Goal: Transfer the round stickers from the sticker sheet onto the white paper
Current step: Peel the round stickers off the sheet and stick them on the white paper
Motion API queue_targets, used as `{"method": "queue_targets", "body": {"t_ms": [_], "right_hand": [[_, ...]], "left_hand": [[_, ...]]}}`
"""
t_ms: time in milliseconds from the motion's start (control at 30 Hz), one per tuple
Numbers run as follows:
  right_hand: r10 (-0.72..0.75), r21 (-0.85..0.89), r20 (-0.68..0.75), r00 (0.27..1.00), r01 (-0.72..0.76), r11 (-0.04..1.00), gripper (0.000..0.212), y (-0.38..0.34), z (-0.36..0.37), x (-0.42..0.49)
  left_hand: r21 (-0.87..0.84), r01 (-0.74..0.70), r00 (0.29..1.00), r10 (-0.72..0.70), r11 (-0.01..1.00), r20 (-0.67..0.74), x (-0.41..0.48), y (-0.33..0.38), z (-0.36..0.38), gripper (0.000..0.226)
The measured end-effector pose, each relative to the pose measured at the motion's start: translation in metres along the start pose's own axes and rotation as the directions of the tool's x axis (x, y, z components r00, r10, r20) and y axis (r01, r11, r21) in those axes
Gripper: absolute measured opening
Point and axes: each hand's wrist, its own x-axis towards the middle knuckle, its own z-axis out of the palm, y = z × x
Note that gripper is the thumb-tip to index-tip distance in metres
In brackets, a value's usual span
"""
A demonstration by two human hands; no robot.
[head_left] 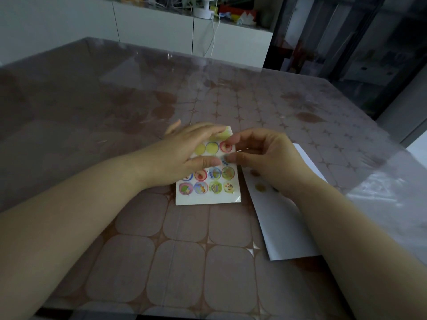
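Observation:
A sticker sheet (pixel 208 195) with rows of colourful round stickers lies on the table in the middle. My left hand (pixel 189 148) rests flat on its upper part, fingers spread and thumb pressing near the centre. My right hand (pixel 261 155) hovers at the sheet's right edge, thumb and forefinger curled and pinching at a blue round sticker (pixel 224 160). To the right lies the white paper (pixel 284 227), with two brownish round stickers (pixel 260 187) stuck near its top, partly hidden under my right wrist.
The table (pixel 161 262) has a brown patterned cloth under a clear plastic cover. White cabinets (pixel 152 26) with a small fan and clutter stand beyond the far edge. A dark glass door is at the right.

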Motion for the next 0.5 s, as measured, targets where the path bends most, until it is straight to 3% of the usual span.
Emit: {"method": "queue_targets", "body": {"t_ms": [100,167,233,267,333,400,500], "right_hand": [[0.010,-0.014,-0.100,0.995,-0.011,1.000,0.021,0.001,-0.001,0.001],[0.034,-0.006,-0.140,0.990,-0.035,0.999,0.019,0.000,-0.002,0.002],[0.034,-0.002,-0.155,0.987,-0.034,0.999,0.018,-0.001,-0.001,0.002],[0.020,-0.002,-0.157,0.987,-0.020,1.000,0.019,-0.001,0.001,0.001],[-0.017,-0.006,-0.156,0.988,0.016,1.000,0.019,-0.004,0.003,0.000],[-0.063,-0.012,-0.159,0.985,0.062,0.998,0.018,-0.006,0.006,-0.001],[-0.138,-0.014,-0.196,0.971,0.138,0.990,0.019,-0.008,0.012,-0.002]], "left_hand": [[-0.030,0.042,0.957,-0.049,0.999,-0.286,0.004,0.003,-0.001,0.084],[-0.255,0.199,0.879,-0.288,0.946,-0.381,0.005,0.007,-0.003,0.094],[-0.585,0.312,0.811,-0.531,0.749,-0.247,0.006,0.009,-0.005,0.103],[-0.719,0.315,0.812,-0.568,0.620,-0.134,0.006,0.011,-0.006,0.102],[-0.865,0.236,0.875,-0.484,0.443,-0.009,0.006,0.012,-0.004,0.081],[-0.897,0.176,0.903,-0.430,0.406,-0.018,0.006,0.014,0.000,0.060],[-0.920,0.113,0.903,-0.425,0.376,-0.063,0.006,0.018,0.003,0.058]]}}
